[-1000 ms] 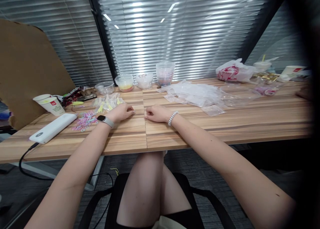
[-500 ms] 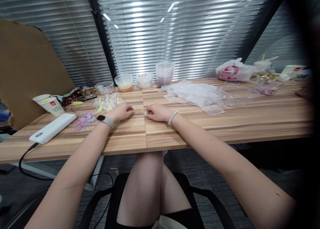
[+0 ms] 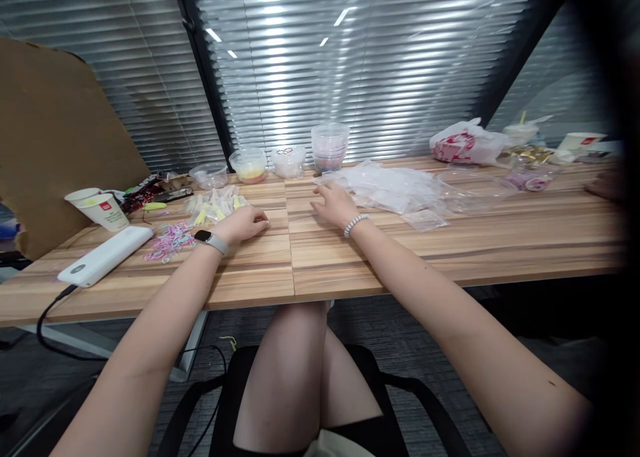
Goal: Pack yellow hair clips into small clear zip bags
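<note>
Clear plastic bags lie in a loose, overlapping heap on the wood-grained surface, right of its middle seam and toward the back. The right hand reaches to the near left end of this heap, palm down, with its fingers spread and slightly bent; the fingertips are at or just beside the edge of the bags, and I cannot tell whether they touch. Nothing is seen in its grasp. A pale beaded bracelet circles that wrist. The left hand rests on the surface left of the seam, its fingers loosely curled inward; whether they close on anything I cannot tell. A watch with a light strap is on the left wrist. Just beyond and beside the left hand are small clear packets with yellow pieces, and near the watch lies a scattered pile of pastel rings. Farther left sit a white power bank with a black cable plugged in and two paper cups, tilted. Along the back stand clear tubs, one with scissors handles showing at its rim, and a stack of clear cups.
</note>
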`<state>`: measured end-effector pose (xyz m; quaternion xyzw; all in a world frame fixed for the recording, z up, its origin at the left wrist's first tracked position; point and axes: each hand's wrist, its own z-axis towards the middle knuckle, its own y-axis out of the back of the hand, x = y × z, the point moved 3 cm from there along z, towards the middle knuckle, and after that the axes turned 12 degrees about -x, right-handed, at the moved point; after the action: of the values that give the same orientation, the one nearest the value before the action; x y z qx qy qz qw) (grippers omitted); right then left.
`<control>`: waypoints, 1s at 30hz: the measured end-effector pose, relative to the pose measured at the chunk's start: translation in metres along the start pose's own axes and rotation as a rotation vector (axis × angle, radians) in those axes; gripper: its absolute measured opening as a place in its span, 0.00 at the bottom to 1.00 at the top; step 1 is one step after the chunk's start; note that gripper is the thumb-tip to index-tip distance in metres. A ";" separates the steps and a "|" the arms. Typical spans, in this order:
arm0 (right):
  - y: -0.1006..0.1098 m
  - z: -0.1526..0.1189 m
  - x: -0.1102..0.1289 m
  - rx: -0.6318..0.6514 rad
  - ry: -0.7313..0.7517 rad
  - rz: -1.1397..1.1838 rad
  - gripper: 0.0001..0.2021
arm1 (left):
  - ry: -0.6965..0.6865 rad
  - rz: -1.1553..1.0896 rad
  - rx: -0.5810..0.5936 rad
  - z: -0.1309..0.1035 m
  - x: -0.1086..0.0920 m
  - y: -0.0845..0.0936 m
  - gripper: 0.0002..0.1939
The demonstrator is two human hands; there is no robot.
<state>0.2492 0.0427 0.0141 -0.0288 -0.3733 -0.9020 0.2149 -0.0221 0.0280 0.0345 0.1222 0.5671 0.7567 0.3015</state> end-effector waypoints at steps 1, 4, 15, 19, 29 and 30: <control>-0.002 0.001 -0.010 -0.014 -0.036 -0.029 0.18 | -0.001 -0.001 0.002 0.000 0.000 0.000 0.17; -0.007 0.002 -0.039 -0.033 -0.142 -0.133 0.19 | 0.009 0.003 0.004 -0.001 -0.002 0.001 0.18; -0.021 -0.001 -0.082 0.097 -0.259 -0.398 0.27 | 0.024 0.015 0.013 -0.002 -0.004 0.002 0.17; -0.028 -0.001 -0.091 0.124 -0.300 -0.406 0.31 | 0.017 0.011 0.015 -0.001 -0.003 0.000 0.17; -0.034 -0.002 -0.098 0.206 -0.377 -0.317 0.34 | 0.023 0.001 0.020 -0.001 -0.002 0.001 0.18; -0.032 -0.001 -0.097 0.202 -0.382 -0.314 0.34 | 0.025 0.004 0.021 -0.001 -0.003 0.001 0.18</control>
<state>0.3244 0.0977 -0.0289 -0.1186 -0.4953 -0.8606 -0.0001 -0.0210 0.0255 0.0357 0.1169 0.5784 0.7528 0.2916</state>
